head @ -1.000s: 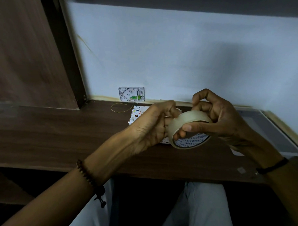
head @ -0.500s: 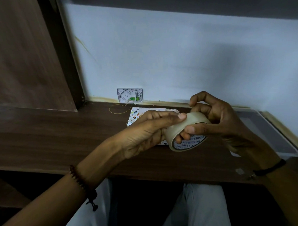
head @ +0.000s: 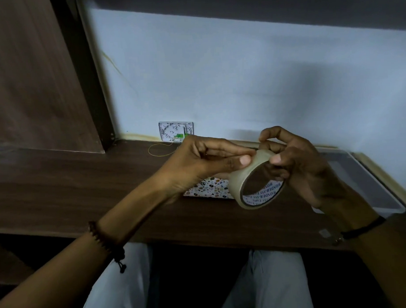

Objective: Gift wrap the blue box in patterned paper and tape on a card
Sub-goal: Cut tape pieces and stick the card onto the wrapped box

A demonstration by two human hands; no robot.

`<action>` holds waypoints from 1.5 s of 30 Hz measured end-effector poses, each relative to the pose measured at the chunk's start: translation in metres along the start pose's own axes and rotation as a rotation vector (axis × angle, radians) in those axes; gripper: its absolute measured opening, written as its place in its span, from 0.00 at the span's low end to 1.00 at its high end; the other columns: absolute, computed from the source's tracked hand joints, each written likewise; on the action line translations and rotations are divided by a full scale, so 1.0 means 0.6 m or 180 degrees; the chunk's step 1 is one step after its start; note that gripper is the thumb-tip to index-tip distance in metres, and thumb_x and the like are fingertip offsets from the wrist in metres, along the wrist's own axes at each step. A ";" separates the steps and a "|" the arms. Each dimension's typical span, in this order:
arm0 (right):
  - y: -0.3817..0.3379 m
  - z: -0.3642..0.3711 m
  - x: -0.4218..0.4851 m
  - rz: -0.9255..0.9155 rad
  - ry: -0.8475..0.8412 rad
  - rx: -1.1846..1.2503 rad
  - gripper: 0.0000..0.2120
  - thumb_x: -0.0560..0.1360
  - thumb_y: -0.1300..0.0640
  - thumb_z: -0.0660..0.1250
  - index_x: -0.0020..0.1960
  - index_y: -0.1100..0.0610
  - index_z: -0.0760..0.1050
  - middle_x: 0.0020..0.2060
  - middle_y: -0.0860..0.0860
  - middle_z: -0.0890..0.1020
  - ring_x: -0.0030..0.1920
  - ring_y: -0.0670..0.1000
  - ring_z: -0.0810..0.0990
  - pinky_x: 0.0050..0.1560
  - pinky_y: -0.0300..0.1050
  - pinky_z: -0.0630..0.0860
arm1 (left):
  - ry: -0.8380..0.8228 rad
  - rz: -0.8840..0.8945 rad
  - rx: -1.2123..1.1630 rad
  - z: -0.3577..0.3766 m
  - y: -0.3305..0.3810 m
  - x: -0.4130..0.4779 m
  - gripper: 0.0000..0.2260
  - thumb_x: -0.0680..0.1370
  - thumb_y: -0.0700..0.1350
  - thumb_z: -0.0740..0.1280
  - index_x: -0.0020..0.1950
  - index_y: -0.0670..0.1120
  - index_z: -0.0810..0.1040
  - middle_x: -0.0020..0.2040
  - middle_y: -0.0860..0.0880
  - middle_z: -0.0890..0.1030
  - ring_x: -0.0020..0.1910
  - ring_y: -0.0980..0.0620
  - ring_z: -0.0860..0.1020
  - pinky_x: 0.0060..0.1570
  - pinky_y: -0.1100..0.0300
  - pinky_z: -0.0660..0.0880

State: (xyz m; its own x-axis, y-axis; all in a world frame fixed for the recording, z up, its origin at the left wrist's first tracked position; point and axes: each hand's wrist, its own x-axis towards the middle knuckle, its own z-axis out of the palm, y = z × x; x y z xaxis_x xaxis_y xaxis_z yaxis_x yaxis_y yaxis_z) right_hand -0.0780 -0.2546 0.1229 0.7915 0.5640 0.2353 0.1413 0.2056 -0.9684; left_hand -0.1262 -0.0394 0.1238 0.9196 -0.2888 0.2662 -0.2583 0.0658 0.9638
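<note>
Wrapped box [head: 209, 188] on desk [head: 83, 181]; left hand [head: 197, 161], right hand [head: 296, 164] pinch tape roll [head: 237, 183].

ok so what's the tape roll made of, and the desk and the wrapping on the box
The tape roll: beige, smooth band, likely plastic packing tape, possibly paper; its printed white core looks like cardboard. The desk: dark wood grain, low sheen, probably laminate or veneer. The wrapping: white paper printed with small coloured shapes, matte.
</note>
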 end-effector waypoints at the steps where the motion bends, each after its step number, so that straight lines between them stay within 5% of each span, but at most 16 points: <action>1: 0.000 0.000 0.000 0.0002 -0.0003 -0.0007 0.18 0.62 0.59 0.69 0.53 0.57 0.74 0.33 0.53 0.67 0.26 0.46 0.60 0.31 0.45 0.56 | -0.0023 0.0031 0.0076 -0.002 0.002 0.001 0.09 0.74 0.34 0.72 0.53 0.41 0.84 0.48 0.45 0.87 0.49 0.51 0.85 0.47 0.57 0.82; 13: 0.017 0.007 0.004 0.0058 0.0092 -0.0112 0.20 0.63 0.60 0.69 0.53 0.58 0.70 0.30 0.49 0.70 0.23 0.43 0.60 0.25 0.37 0.58 | -0.0024 0.0262 0.0837 -0.005 0.007 0.009 0.05 0.74 0.36 0.74 0.48 0.35 0.83 0.42 0.40 0.85 0.41 0.50 0.85 0.39 0.59 0.82; 20: 0.033 0.009 0.009 0.0106 0.0131 -0.0013 0.22 0.62 0.59 0.70 0.54 0.58 0.68 0.30 0.48 0.74 0.23 0.42 0.61 0.25 0.37 0.57 | 0.0032 0.0346 0.1488 -0.005 -0.010 0.003 0.01 0.78 0.40 0.71 0.47 0.42 0.81 0.41 0.46 0.84 0.42 0.50 0.84 0.40 0.56 0.83; 24: 0.036 0.008 0.009 0.0130 0.0175 0.0056 0.23 0.61 0.58 0.70 0.54 0.58 0.67 0.29 0.48 0.72 0.23 0.42 0.61 0.24 0.35 0.58 | -0.0099 0.0717 0.2426 0.000 -0.012 0.006 0.04 0.80 0.40 0.66 0.46 0.46 0.77 0.41 0.51 0.80 0.42 0.51 0.79 0.35 0.70 0.69; 27: 0.039 0.003 0.010 0.0180 0.0179 0.0021 0.23 0.61 0.56 0.70 0.53 0.58 0.68 0.29 0.49 0.70 0.22 0.42 0.60 0.23 0.35 0.59 | -0.0224 0.0953 0.2602 0.001 -0.022 0.012 0.03 0.81 0.40 0.62 0.49 0.46 0.73 0.46 0.52 0.75 0.45 0.52 0.74 0.41 0.65 0.67; 33: 0.038 -0.013 0.006 0.0188 0.0129 0.0162 0.21 0.61 0.56 0.68 0.52 0.59 0.68 0.28 0.49 0.69 0.22 0.43 0.58 0.24 0.38 0.54 | -0.0128 0.1114 0.2268 0.024 -0.036 0.014 0.04 0.82 0.34 0.61 0.49 0.41 0.73 0.48 0.47 0.73 0.47 0.56 0.71 0.45 0.68 0.65; 38: 0.040 -0.028 0.003 0.0124 0.0303 0.0172 0.17 0.64 0.57 0.66 0.52 0.59 0.69 0.28 0.50 0.69 0.22 0.44 0.59 0.25 0.41 0.54 | 0.0050 0.0926 0.1699 0.027 -0.036 0.015 0.05 0.83 0.38 0.60 0.48 0.44 0.73 0.46 0.49 0.79 0.50 0.47 0.77 0.50 0.45 0.73; 45: 0.048 -0.026 0.005 0.0330 0.0369 0.0688 0.17 0.62 0.57 0.67 0.50 0.58 0.71 0.27 0.51 0.70 0.21 0.43 0.59 0.23 0.35 0.59 | -0.0088 0.0534 0.1051 0.023 -0.021 0.020 0.04 0.83 0.38 0.61 0.50 0.43 0.74 0.43 0.52 0.82 0.43 0.56 0.79 0.42 0.63 0.74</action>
State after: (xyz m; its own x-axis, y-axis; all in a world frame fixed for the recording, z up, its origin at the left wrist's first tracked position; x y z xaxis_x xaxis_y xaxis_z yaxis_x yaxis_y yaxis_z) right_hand -0.0621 -0.2592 0.0945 0.8598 0.4981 0.1125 -0.0644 0.3245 -0.9437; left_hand -0.1161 -0.0567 0.1149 0.8492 -0.3261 0.4154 -0.4905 -0.1959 0.8491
